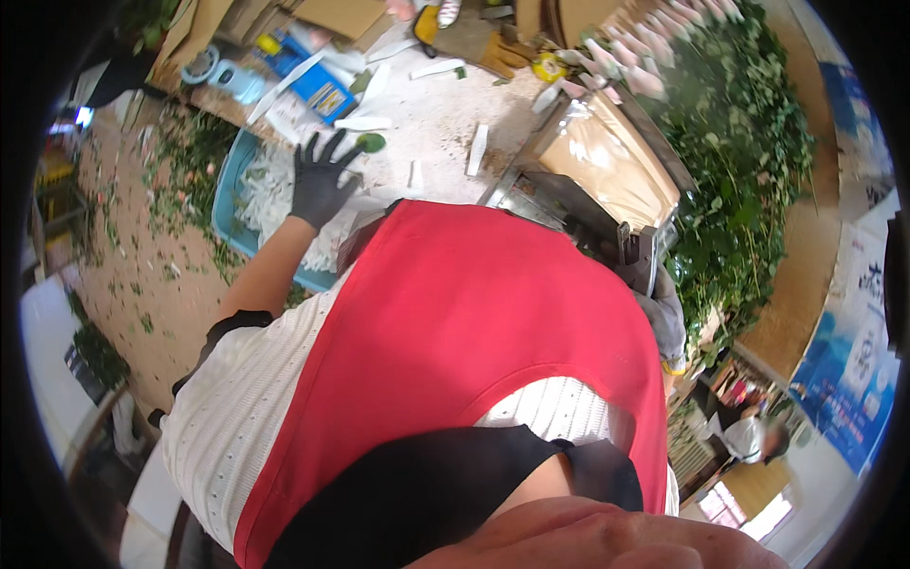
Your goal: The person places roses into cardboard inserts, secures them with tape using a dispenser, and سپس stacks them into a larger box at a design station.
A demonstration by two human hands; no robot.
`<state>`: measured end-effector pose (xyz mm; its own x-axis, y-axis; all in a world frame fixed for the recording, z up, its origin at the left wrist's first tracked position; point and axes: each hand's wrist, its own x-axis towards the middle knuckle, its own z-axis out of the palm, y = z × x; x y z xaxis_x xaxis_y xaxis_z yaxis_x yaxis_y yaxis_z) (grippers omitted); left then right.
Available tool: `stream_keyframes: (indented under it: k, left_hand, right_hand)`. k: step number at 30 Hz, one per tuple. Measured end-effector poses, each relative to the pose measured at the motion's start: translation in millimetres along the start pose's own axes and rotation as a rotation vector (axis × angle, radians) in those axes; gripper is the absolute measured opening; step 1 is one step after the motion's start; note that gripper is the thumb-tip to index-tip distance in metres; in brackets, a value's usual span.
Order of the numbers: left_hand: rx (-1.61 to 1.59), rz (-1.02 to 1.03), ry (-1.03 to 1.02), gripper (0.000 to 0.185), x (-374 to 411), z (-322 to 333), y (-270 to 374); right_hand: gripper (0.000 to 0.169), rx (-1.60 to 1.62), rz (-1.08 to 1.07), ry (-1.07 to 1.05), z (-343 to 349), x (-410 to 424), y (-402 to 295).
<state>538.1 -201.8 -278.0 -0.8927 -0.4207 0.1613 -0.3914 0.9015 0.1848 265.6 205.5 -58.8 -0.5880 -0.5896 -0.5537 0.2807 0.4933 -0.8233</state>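
Note:
My left hand (321, 181), in a thin black glove, is held with fingers spread over the table's near left edge, holding nothing. By its fingertips lies a green leaf (370, 143) on the pale tabletop (426, 107). Below that hand stands a light blue plastic bin (226, 206) filled with white foam-net sleeves (266, 186). On the right, my right hand (665, 313) wears a grey glove with a yellow cuff edge and grips a metal plier-type tool (641, 257), possibly a stapler. Part of this hand is hidden by my red apron (462, 306).
A metal stand (530, 195) bears plastic-wrapped brown sheets (604, 153). Leafy stems (739, 156) with sleeved pink roses (625, 53) line the right. Farther back are a blue container (313, 82), a handheld fan (238, 80), work gloves (490, 53) and a tape measure (549, 67). A person (746, 437) is behind.

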Motion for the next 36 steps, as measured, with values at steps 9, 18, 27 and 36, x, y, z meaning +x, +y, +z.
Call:
stream_keyframes:
  k: [9, 18, 27, 36]
  left_hand:
    - [-0.246, 0.182, -0.221, 0.099, 91.2, 29.4, 120.6]
    - [0.019, -0.285, -0.077, 0.067, -31.1, 26.2, -10.9]
    - [0.086, -0.493, 0.215, 0.064, 26.9, 13.3, -109.2]
    - [0.156, -0.538, 0.088, 0.047, -118.9, 15.7, -98.4]
  right_hand:
    - [0.06, -0.024, 0.117, -0.187, 57.7, 35.4, -42.3]
    - [0.03, -1.052, -0.314, -0.314, 125.3, 124.8, -14.0]
    - [0.029, -0.99, -0.412, -0.399, 202.5, 219.2, 21.1]
    - [0.028, -0.747, -0.943, -0.383, 293.6, 208.3, -104.9]
